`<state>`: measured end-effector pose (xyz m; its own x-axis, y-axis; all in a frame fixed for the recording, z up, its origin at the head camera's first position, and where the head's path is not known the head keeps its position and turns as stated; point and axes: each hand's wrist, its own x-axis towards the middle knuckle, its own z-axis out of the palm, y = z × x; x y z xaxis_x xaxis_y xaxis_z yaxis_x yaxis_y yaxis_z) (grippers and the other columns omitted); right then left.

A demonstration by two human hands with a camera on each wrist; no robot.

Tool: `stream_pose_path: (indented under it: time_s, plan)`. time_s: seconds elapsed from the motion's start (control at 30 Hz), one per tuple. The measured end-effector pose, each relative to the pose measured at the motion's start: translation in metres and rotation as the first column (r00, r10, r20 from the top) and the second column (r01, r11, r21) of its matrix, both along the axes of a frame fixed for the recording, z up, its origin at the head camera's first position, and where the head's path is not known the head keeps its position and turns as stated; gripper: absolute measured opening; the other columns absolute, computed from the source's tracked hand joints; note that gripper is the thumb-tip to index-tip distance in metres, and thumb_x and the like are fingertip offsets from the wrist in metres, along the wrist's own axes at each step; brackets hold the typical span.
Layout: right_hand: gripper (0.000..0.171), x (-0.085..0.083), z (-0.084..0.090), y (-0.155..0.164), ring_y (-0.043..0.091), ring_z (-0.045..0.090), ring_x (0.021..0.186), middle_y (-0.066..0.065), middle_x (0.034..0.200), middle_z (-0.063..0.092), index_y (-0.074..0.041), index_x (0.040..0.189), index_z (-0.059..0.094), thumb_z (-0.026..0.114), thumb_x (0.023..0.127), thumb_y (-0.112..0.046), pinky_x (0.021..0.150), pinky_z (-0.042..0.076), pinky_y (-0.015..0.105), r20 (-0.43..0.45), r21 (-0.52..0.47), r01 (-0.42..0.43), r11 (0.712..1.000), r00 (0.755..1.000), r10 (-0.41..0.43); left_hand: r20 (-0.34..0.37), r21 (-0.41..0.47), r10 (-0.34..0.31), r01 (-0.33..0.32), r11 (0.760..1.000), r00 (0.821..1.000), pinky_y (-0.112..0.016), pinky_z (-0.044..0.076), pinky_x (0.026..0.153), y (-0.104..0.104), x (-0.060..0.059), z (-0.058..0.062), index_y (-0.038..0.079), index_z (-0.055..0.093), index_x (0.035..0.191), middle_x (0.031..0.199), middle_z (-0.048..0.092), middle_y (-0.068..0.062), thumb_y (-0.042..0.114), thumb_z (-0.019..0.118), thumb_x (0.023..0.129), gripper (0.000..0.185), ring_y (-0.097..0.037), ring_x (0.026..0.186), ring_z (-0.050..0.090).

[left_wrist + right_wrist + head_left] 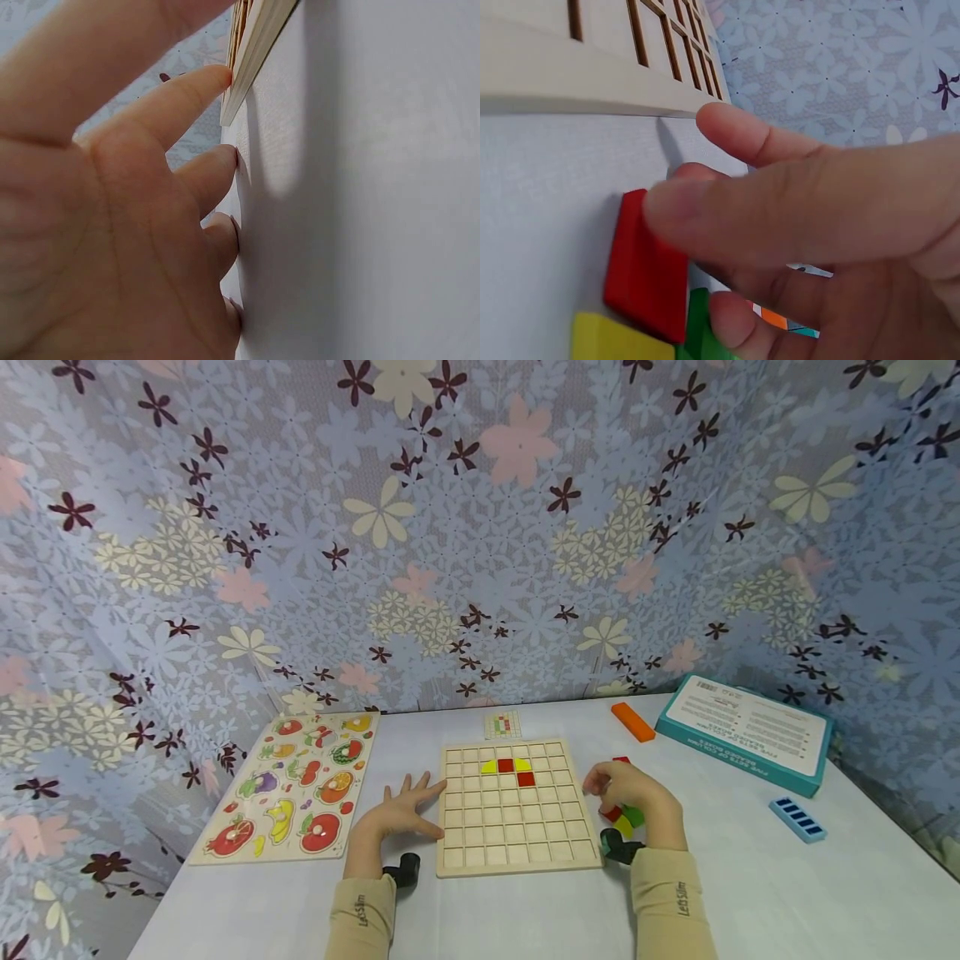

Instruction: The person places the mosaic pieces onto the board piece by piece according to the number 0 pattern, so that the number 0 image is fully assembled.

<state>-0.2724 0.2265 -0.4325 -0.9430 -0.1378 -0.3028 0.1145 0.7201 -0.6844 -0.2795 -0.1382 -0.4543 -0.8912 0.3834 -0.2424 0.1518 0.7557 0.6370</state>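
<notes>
Presently, right grip: the right hand (633, 793) is curled over a small pile of coloured tiles just beside the right edge of the grid board (513, 806); a red tile (646, 264) is touched by its fingertips (731, 133), though whether it is actually pinched cannot be told.
Left grip: the left hand (405, 811) is laid flat and spread on the bench (787, 893), fingers straight, nothing held; its forefinger (191, 97) is touching the left edge of the grid board.
Tile pile: a yellow tile (619, 339) and a green tile (701, 330) are seen lying against the red tile, right of the grid board.
Grid board: a few red and yellow pieces (508, 768) are set in its upper rows.
Pattern card (502, 724): placed just behind the grid board.
Fruit puzzle (296, 785): laid left of the grid board.
Orange block (632, 722), teal box (746, 732), blue piece (797, 819): spread to the right of the grid board, well apart from it.
</notes>
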Motion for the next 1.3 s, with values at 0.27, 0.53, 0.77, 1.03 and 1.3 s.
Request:
stream_pose_path:
  time_s: [0.27, 0.53, 0.77, 1.03, 1.3]
  plan:
    - [0.037, 0.002, 0.0, -0.002, 0.023, 0.049, 0.076, 0.01, 0.088, 0.052, -0.005, 0.093, 0.058, 0.064, 0.063, 0.016, 0.058, 0.046, 0.026, 0.041, -0.009, 0.027, 1.0, 0.999, -0.027, 0.005, -0.005, 0.003, -0.002, 1.0, 1.0, -0.061, -0.012, 0.107, 0.001, 0.002, 0.002, 0.017, 0.04, 0.141, 0.153, 0.017, -0.015, 0.024, 0.08, 0.064, 0.088, -0.04, 0.14, -0.002]
    - [0.024, -0.007, -0.009, -0.003, 0.022, 0.051, 0.076, 0.011, 0.088, 0.056, -0.004, 0.093, 0.059, 0.061, 0.074, 0.01, 0.063, 0.048, 0.031, -0.147, 0.071, 0.035, 0.997, 0.989, -0.024, 0.005, -0.007, 0.002, -0.002, 1.0, 1.0, -0.06, -0.013, 0.107, 0.001, 0.002, 0.002, 0.017, 0.039, 0.142, 0.153, 0.017, -0.015, 0.024, 0.08, 0.065, 0.088, -0.039, 0.14, -0.003]
    - [0.018, -0.009, -0.008, 0.003, 0.025, 0.051, 0.081, 0.013, 0.093, 0.058, -0.003, 0.096, 0.059, 0.066, 0.079, -0.004, 0.075, 0.048, 0.04, -0.169, 0.123, 0.056, 0.991, 0.985, -0.035, 0.011, 0.004, 0.008, -0.008, 1.0, 1.0, -0.06, -0.013, 0.107, 0.001, 0.001, 0.001, 0.018, 0.04, 0.141, 0.153, 0.017, -0.014, 0.024, 0.08, 0.064, 0.088, -0.039, 0.14, -0.003]
    - [0.033, -0.002, -0.001, 0.005, 0.027, 0.051, 0.082, 0.015, 0.094, 0.058, -0.001, 0.1, 0.058, 0.063, 0.069, 0.009, 0.072, 0.049, 0.039, -0.113, 0.094, 0.06, 0.994, 0.992, -0.049, 0.014, 0.008, 0.01, -0.011, 1.0, 1.0, -0.06, -0.012, 0.107, 0.002, 0.0, 0.001, 0.018, 0.039, 0.142, 0.153, 0.017, -0.014, 0.024, 0.081, 0.064, 0.088, -0.039, 0.14, -0.003]
    - [0.033, -0.003, -0.003, 0.003, 0.025, 0.049, 0.075, 0.012, 0.085, 0.054, -0.002, 0.1, 0.06, 0.064, 0.069, 0.009, 0.065, 0.046, 0.033, -0.16, 0.103, 0.058, 0.993, 0.986, -0.041, 0.009, 0.012, 0.004, -0.004, 1.0, 1.0, -0.06, -0.012, 0.107, 0.001, 0.001, 0.0, 0.017, 0.039, 0.141, 0.153, 0.017, -0.014, 0.025, 0.08, 0.064, 0.088, -0.04, 0.14, -0.004]
